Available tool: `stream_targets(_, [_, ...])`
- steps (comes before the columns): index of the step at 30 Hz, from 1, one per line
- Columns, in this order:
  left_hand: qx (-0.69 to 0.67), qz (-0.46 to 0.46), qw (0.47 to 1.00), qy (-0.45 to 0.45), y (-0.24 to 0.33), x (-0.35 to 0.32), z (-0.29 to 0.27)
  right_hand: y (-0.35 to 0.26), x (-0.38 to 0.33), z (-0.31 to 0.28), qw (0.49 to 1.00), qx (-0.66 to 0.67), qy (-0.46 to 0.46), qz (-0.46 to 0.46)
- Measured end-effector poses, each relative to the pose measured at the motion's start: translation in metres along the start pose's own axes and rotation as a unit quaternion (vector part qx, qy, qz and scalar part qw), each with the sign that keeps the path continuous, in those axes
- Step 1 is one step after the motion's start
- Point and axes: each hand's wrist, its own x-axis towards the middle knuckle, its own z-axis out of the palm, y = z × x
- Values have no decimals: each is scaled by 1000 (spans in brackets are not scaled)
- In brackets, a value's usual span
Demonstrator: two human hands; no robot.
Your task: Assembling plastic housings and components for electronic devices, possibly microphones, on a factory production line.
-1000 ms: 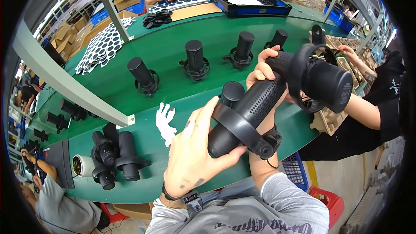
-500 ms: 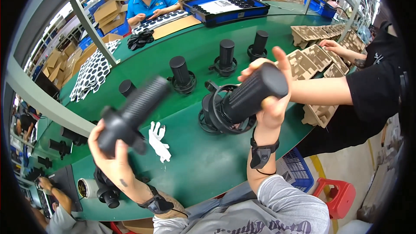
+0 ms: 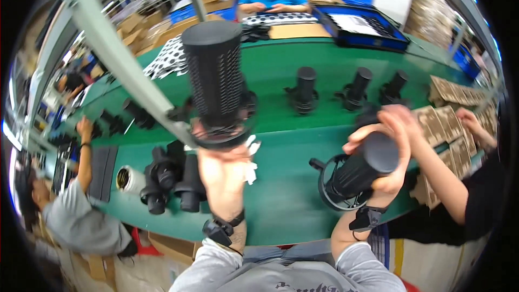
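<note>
Raised at centre-left, a black cylindrical microphone (image 3: 213, 75) with a perforated body stands upright in a ring-shaped shock mount (image 3: 221, 139). My left hand (image 3: 221, 168) grips it from underneath. A second black microphone (image 3: 361, 168), tilted with its flat end toward me, is in my right hand (image 3: 400, 157); its fingers wrap round the body. This one's open ring mount (image 3: 323, 184) hangs above the green table. Behind my left wrist lies a white glove (image 3: 252, 170), partly hidden.
More mounted microphones (image 3: 305, 89) stand along the green bench (image 3: 281, 181). Black parts (image 3: 162, 176) and a white roll (image 3: 128, 179) lie left. A co-worker's blurred hand (image 3: 403, 118) is close behind my right hand, near pulp trays (image 3: 432, 127). A grey post (image 3: 116, 59) rises left.
The view has swung left. My left hand has lifted its microphone, which is now upright instead of tilted. My right hand still holds its own, and the co-worker's arm has reached in behind it.
</note>
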Motion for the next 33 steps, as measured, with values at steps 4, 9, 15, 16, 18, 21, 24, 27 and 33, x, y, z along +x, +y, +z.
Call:
stream_targets(4, [-229,-214,949,38,-25,-5,13,11,17,10,926,-306,-60,214])
stream_targets(9, [-226,-202,951,51,-34,-23,38,33,15,-10,848,-462,2,260])
stream_targets(15, [-180,-270,946,-17,-43,-33,36,34,8,-30,791,-559,19,246])
stream_targets(16, [-147,-269,951,-31,-44,-34,37,33,8,-31,789,-559,21,253])
stream_targets(18, [-114,-270,955,-44,-46,-38,39,31,8,-31,787,-559,24,262])
stream_targets(21, [-61,-275,959,-35,-45,-45,45,22,18,-11,823,-542,115,123])
stream_targets(24, [104,-272,956,-43,-43,-43,43,17,20,9,916,-345,194,66])
stream_targets(27, [302,-184,923,-150,-41,-37,36,15,21,17,961,-210,180,-2])
stream_targets(33, [705,203,669,-119,-43,-47,40,26,22,27,981,-36,179,68])
